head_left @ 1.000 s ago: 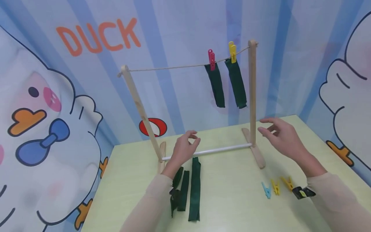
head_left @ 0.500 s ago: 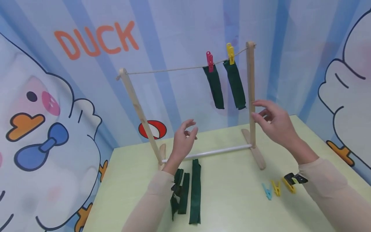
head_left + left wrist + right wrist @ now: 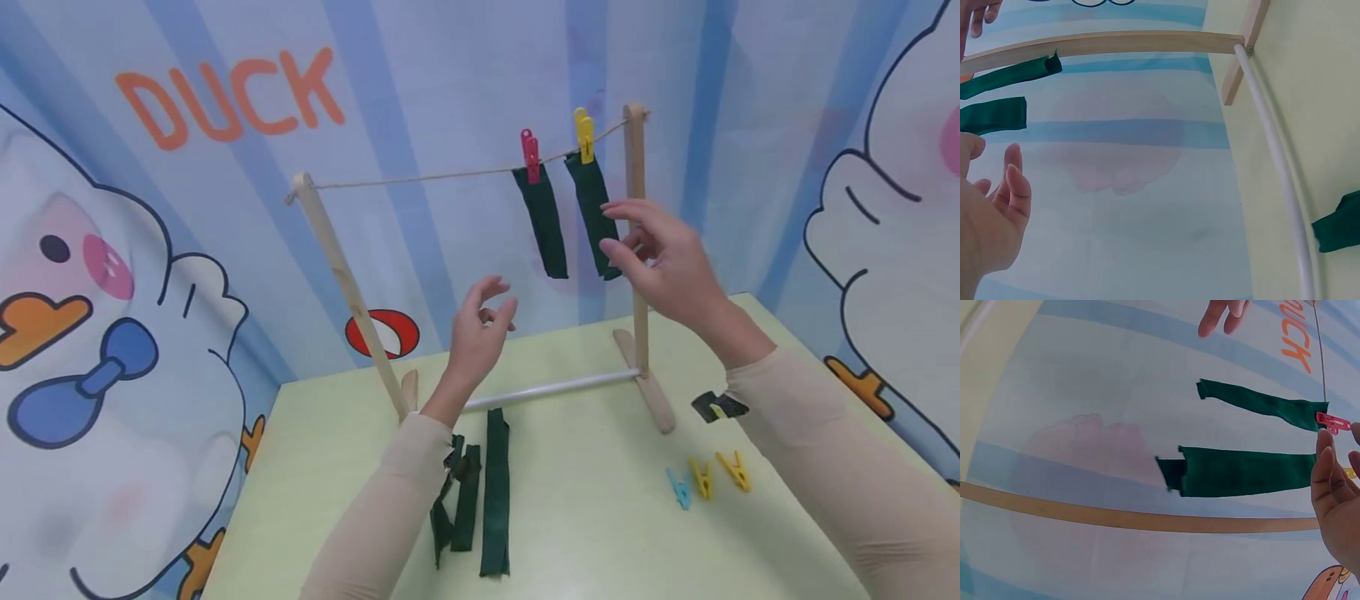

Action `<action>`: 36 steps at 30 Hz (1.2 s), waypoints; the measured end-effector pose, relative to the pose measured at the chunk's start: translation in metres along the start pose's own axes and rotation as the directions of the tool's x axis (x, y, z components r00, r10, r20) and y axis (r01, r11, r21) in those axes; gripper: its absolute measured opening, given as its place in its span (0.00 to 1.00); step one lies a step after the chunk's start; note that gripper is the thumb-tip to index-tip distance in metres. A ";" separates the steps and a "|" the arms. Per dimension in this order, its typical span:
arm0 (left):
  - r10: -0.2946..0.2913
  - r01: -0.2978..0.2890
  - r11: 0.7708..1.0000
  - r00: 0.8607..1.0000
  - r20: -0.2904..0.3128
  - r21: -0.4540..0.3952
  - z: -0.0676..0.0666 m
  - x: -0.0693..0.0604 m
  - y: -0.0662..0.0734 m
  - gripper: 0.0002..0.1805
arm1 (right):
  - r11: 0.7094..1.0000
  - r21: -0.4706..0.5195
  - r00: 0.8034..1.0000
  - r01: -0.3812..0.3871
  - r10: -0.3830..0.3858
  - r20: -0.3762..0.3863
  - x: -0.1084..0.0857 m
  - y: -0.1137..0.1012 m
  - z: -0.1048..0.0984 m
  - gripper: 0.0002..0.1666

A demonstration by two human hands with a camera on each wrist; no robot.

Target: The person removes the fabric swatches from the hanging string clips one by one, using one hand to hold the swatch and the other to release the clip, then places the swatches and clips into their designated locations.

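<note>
Wide gap is being left below the rope, between left post and red-pegged green strip. Beyond the right hand, passage is being obstructed by right post and yellow-pegged green strip. Low down, gap is being crossed by white bar.

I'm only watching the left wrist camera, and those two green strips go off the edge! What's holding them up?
Observer: A red clothespin and a yellow clothespin clip the green strips to a cord.
Operator: Cool! Are there any spare ones?
Observer: Yes, on the table lie one blue clothespin and two yellow clothespins.
Operator: I just see some fingers in the top corner. Is that hand holding something?
Observer: No, the right hand has nothing between its thumb and fingers.
</note>
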State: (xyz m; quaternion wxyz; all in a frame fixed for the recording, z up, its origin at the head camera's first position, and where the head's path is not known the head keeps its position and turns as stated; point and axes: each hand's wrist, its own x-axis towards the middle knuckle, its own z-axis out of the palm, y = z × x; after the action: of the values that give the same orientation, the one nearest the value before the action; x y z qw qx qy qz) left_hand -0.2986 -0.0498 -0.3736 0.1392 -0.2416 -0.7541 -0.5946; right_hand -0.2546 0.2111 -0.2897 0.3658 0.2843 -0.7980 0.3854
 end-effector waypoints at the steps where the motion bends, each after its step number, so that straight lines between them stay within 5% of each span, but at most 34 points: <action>1: 0.000 0.000 1.000 1.000 -0.002 0.000 -0.001 0.002 0.002 0.25 | 1.000 -0.008 1.000 0.002 -0.002 0.005 0.005 -0.001 0.001 0.24; 14: 0.028 -0.031 0.998 0.997 -0.068 -0.051 -0.004 0.031 0.028 0.24 | 0.992 -0.090 0.997 0.083 -0.083 0.006 0.050 -0.014 0.002 0.24; 36: -0.005 0.008 0.989 1.000 0.019 -0.145 0.021 0.062 0.041 0.25 | 0.990 -0.107 0.988 0.086 -0.071 0.137 0.106 -0.029 0.015 0.29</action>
State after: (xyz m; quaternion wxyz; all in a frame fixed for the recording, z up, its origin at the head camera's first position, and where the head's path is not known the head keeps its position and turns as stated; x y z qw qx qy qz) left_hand -0.3279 -0.0100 -0.3135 0.1121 -0.2541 -0.7109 -0.6461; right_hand -0.2995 0.1652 -0.1993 0.3423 0.3195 -0.8293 0.3051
